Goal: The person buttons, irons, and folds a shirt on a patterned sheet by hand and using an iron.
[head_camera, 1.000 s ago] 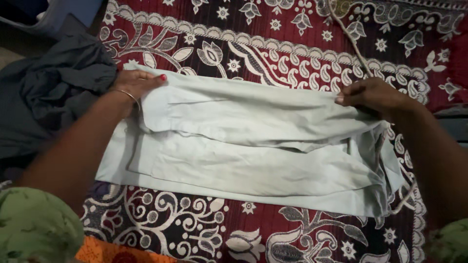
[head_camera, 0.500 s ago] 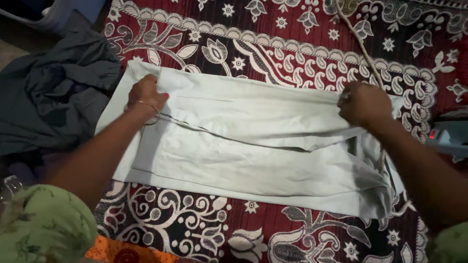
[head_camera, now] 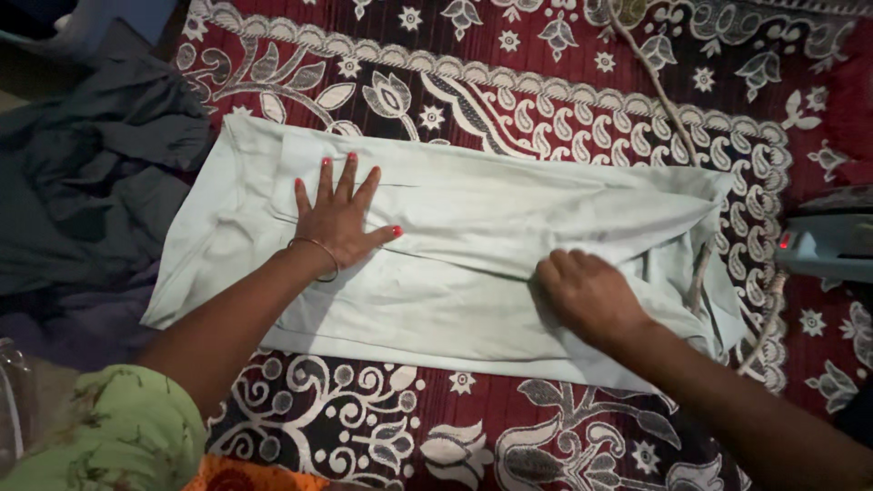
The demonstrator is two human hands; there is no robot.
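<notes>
Kneeling at the bottom of the frame, the person shows green patterned sleeves (head_camera: pixel 100 427) at the lower left and both forearms reaching up into the middle. Under everything lies a red, white and black patterned rug (head_camera: pixel 364 427), bare along the bottom edge.

The pale green garment (head_camera: pixel 509 218) sits across the centre of the frame, spread flat on the rug and already folded lengthwise, so several layers and a long crease run from left to right. Its left end lies neat and flat; the right end is bunched and rumpled, with a drawstring-like cord (head_camera: pixel 700 273) trailing from it, so the folding looks partly done, with that end yet to be tidied and the long strip not yet folded across.

The left hand (head_camera: pixel 341 214) lies open, fingers spread, palm pressed flat on the left-centre of the garment, a thin bangle at the wrist. The right hand (head_camera: pixel 587 291), right of centre, rests knuckles-up on the lower layers with fingers curled under; whether it pinches the cloth or only presses it I cannot tell.

Farther off, at the right edge, a light blue clothes iron (head_camera: pixel 823 245) with a small red lamp stands on the rug, its cord (head_camera: pixel 655 77) running to the upper frame. At the upper left lies a heap of dark grey clothes (head_camera: pixel 91 182).
</notes>
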